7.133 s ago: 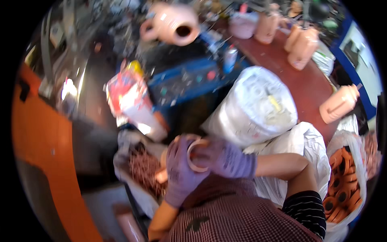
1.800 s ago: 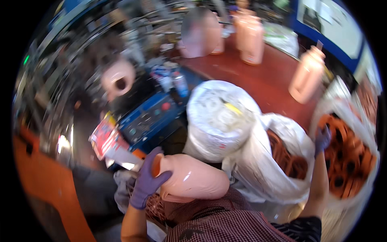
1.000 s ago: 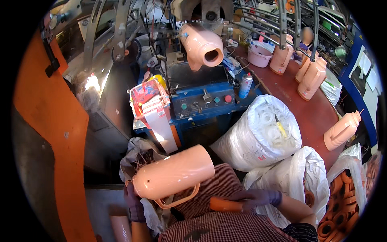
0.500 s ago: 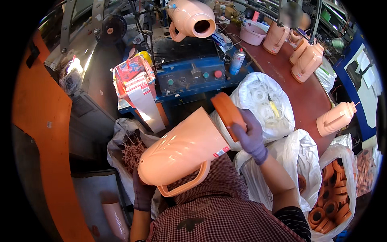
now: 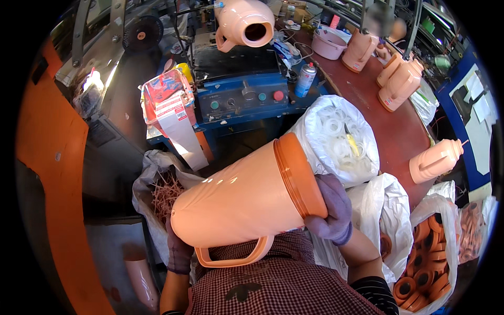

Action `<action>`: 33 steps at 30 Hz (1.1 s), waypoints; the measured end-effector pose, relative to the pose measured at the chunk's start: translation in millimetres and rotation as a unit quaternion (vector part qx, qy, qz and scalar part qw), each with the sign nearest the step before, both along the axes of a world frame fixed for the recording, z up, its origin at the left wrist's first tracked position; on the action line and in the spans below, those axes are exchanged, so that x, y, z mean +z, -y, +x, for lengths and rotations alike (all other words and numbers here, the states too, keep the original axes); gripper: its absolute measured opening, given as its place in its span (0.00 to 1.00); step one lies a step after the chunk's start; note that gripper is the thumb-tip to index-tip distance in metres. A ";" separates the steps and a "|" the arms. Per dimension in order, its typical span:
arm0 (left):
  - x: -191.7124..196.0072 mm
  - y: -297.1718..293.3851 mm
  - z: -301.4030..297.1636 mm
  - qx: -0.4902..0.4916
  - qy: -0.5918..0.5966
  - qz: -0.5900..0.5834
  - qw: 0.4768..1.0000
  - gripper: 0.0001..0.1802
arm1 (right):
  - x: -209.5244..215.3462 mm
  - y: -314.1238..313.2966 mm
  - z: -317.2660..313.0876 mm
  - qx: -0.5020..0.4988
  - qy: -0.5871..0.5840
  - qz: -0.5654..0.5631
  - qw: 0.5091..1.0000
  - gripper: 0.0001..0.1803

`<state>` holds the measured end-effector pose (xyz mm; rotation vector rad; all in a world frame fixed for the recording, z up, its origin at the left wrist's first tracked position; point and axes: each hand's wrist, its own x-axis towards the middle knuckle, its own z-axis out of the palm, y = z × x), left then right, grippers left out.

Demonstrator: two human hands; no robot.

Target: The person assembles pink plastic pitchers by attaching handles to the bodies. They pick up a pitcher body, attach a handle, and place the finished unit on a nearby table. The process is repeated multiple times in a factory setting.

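A peach plastic thermos-jug shell (image 5: pixel 231 194) with a loop handle lies slantwise in front of my checked apron. My left hand (image 5: pixel 178 249), in a dark purple glove, holds its narrower end at the lower left; most of those fingers are hidden behind it. An orange-brown screw base (image 5: pixel 296 176) with ridges sits against the shell's wide end at the right. My right hand (image 5: pixel 332 210), gloved too, grips the base's outer edge, its thumb below and fingers behind. Whether the base is threaded in cannot be made out.
White sacks hold clear rings (image 5: pixel 336 134) and orange-brown bases (image 5: pixel 425 262); another holds thin reddish sticks (image 5: pixel 167 194). Ahead stands a blue machine (image 5: pixel 241 100) beneath a mounted peach jug (image 5: pixel 244 23). Finished-looking jugs (image 5: pixel 401 84) stand on the red-brown table (image 5: pixel 367 105).
My right hand has brought the orange-brown base from beside the shell's wide end onto it. The shell has turned flatter and its handle has shifted lower.
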<state>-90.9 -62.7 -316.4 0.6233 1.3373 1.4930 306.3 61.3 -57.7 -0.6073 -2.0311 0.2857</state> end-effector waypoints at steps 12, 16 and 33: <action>135.8 -52.9 33.4 0.078 -0.026 0.104 0.991 0.20 | -58.2 3.4 -5.8 -0.155 -0.185 -0.227 0.944 0.23; 181.6 -65.9 21.9 0.118 -0.239 0.141 0.953 0.36 | -140.8 -25.7 21.9 -0.139 -0.188 -0.349 0.908 0.21; 250.5 -103.8 64.5 -0.443 -0.351 0.086 0.821 0.64 | -87.2 152.9 298.1 -0.609 0.300 -0.481 0.555 0.36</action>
